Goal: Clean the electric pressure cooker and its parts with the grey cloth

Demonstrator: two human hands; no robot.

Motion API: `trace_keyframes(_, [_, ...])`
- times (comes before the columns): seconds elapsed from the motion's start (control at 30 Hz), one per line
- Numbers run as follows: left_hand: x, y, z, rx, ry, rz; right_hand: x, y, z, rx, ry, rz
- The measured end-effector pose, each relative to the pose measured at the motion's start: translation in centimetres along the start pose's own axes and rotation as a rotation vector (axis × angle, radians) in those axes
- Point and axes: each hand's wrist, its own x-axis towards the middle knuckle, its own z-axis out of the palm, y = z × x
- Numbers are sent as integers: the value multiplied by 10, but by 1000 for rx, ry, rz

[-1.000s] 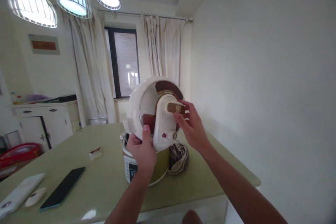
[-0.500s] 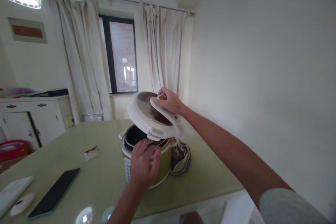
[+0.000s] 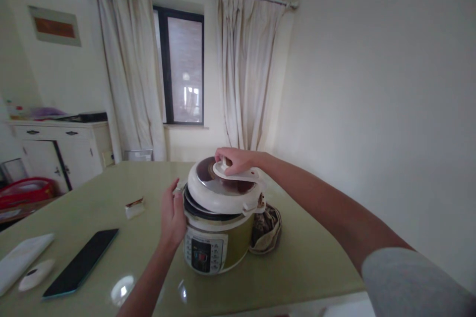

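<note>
An electric pressure cooker (image 3: 238, 242) with a control panel on its front stands on the table. Its white lid (image 3: 208, 200) rests tilted over the pot's rim, lower toward the front right, and a strip of the dark inner pot shows at the left. Closed around the handle on top of the lid is my right hand (image 3: 240, 160). My left hand (image 3: 173, 218) grips the cooker's left side at the small side handle, fingers partly hidden behind it. A crumpled patterned cloth item (image 3: 267, 230) lies against the cooker's right side.
On the green tabletop (image 3: 148, 247), a dark phone (image 3: 82, 263), a white oval object (image 3: 36, 275) and a white flat item (image 3: 24, 260) lie at left. A small packet (image 3: 134, 208) sits farther back. A cabinet (image 3: 74, 148) and red basket (image 3: 28, 192) stand beyond.
My right hand has brought the lid down onto the cooker and turned it. The left hand has moved from the pot's front rim to the cooker's left side. The view has shifted slightly.
</note>
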Motion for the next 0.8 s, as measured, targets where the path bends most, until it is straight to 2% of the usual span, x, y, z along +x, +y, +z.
trace_keyframes(0.07, [0,-3,8,-113,-53,-54,9,-2,9,-14,-36,-32])
trace_keyframes(0.17, [-3,-8,10,-203,-129,-82,19,-5,18,-44,-79,-77])
trace_keyframes(0.33, [7,-1,3,-94,-99,-46,21,-7,19,-90,-127,-52])
trace_keyframes(0.43, [19,9,5,-89,-84,-145,18,-9,16,-152,-107,-40])
trace_keyframes(0.53, [25,18,12,-86,-45,-227,13,-15,13,-286,-43,64])
trace_keyframes(0.63, [23,20,17,-75,-26,-221,10,-29,16,-419,-13,223])
trace_keyframes(0.8, [22,11,20,-144,-22,-271,22,-55,35,-394,75,476])
